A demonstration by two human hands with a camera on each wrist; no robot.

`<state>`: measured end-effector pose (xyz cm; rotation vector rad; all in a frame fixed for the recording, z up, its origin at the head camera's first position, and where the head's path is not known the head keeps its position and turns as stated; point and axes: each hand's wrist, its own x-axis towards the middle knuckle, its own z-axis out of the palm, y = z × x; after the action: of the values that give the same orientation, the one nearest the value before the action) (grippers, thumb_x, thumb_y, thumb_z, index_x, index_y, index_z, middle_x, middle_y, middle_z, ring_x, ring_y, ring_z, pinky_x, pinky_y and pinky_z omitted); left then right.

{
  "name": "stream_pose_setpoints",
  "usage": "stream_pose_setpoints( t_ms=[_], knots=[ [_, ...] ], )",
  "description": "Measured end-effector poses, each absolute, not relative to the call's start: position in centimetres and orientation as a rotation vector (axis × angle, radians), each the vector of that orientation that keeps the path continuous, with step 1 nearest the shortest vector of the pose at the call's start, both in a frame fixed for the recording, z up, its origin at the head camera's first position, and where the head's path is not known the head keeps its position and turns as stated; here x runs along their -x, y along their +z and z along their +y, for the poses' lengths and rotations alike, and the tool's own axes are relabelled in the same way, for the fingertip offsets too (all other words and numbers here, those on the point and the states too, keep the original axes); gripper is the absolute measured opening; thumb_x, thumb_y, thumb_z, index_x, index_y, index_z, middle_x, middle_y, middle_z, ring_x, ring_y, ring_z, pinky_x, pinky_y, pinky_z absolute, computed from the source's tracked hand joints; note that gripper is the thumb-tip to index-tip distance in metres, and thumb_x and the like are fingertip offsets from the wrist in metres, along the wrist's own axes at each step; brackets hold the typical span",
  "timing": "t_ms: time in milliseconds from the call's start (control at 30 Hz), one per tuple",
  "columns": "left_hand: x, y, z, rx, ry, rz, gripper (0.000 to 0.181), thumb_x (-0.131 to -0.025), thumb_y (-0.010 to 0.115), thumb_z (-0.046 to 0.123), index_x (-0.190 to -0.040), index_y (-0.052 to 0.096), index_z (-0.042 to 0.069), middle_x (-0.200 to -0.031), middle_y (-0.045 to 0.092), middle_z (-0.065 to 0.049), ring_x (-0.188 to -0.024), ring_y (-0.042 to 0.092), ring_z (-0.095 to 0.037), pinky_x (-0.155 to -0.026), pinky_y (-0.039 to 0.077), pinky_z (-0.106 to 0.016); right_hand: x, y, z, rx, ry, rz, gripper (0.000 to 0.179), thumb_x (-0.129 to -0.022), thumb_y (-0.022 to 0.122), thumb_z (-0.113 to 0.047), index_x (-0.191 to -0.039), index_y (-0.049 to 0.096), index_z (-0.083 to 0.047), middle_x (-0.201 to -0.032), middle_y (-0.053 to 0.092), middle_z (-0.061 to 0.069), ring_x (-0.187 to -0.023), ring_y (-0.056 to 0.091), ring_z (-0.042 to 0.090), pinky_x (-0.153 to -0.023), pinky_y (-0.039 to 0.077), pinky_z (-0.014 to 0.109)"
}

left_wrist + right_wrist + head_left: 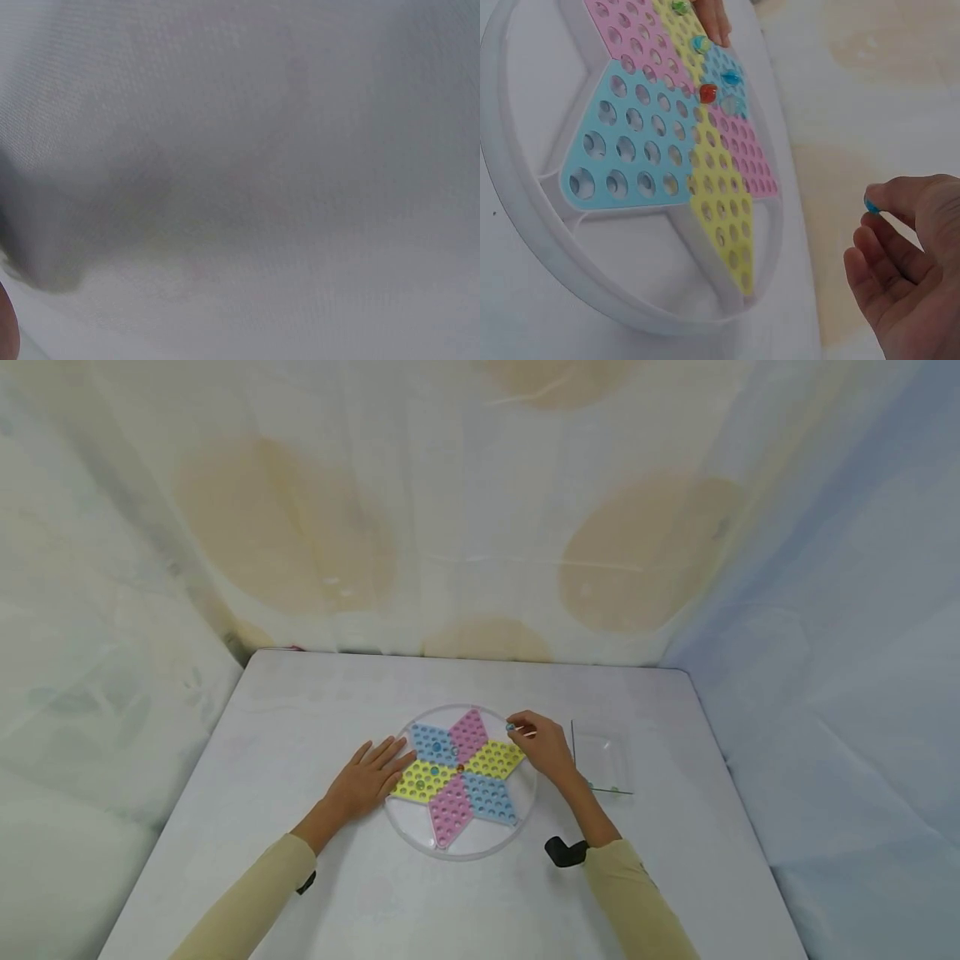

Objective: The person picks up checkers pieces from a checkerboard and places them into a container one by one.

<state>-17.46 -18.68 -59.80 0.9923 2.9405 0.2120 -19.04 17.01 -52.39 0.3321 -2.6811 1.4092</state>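
Note:
A round Chinese checkers board point(451, 810) with a pink, yellow and blue star lies on the table. Several marbles sit in its holes, among them a red marble point(708, 94), a blue marble point(730, 77) and a green marble point(679, 7). My left hand point(367, 778) rests with fingers spread at the board's left edge, fingertips over the yellow and blue points. Above the board's right rim, my right hand point(542, 745) pinches a blue marble point(871, 202) between thumb and index finger. The left wrist view shows mostly blurred white cloth and a bit of skin.
Right of the board stands a clear plastic box point(602, 758) with dark lines along two sides and a few marbles near its front edge. The white table point(360, 893) is enclosed by patterned cloth at the back and sides.

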Motion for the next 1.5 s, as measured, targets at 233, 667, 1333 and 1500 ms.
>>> stream_pose_setpoints(
  t_ms=[233,667,1333,1500],
  knots=[
    [17.4,-59.7,-18.8,-0.983,0.206,2.926,0.053,-0.107,0.041,0.037,-0.157,0.035,0.021,-0.164,0.023,-0.007,-0.15,0.017,-0.029,-0.119,0.011,-0.053,19.1,-51.9,18.3,-0.286,1.392,-2.682,0.02,-0.092,0.07,-0.003,-0.113,0.07,0.001,-0.106,0.071,0.013,-0.098,0.068,0.028,-0.087,0.056,0.041],
    [17.4,-59.7,-18.8,-0.978,0.212,2.931,0.053,-0.107,0.041,0.037,-0.157,0.035,0.021,-0.164,0.023,-0.007,-0.15,0.017,-0.029,-0.119,0.011,-0.052,18.4,-51.0,21.3,-0.167,1.428,-2.716,0.023,-0.093,0.068,-0.003,-0.115,0.069,0.001,-0.112,0.07,0.013,-0.104,0.065,0.027,-0.091,0.054,0.039],
    [17.5,-59.8,-18.4,-1.003,0.221,2.951,0.052,-0.107,0.042,0.037,-0.156,0.037,0.02,-0.163,0.025,-0.008,-0.149,0.02,-0.031,-0.118,0.015,-0.054,17.0,-52.3,27.0,-0.114,1.313,-2.775,0.024,-0.094,0.067,-0.003,-0.117,0.068,0.002,-0.113,0.07,0.018,-0.107,0.065,0.036,-0.092,0.052,0.05],
    [17.4,-59.4,-18.4,-0.994,0.231,2.942,0.052,-0.107,0.042,0.037,-0.156,0.038,0.021,-0.163,0.025,-0.008,-0.149,0.02,-0.03,-0.119,0.014,-0.054,16.6,-52.8,27.8,-0.109,1.297,-2.792,0.024,-0.095,0.066,-0.004,-0.118,0.068,0.002,-0.114,0.07,0.017,-0.108,0.065,0.036,-0.092,0.052,0.05]
  ],
)
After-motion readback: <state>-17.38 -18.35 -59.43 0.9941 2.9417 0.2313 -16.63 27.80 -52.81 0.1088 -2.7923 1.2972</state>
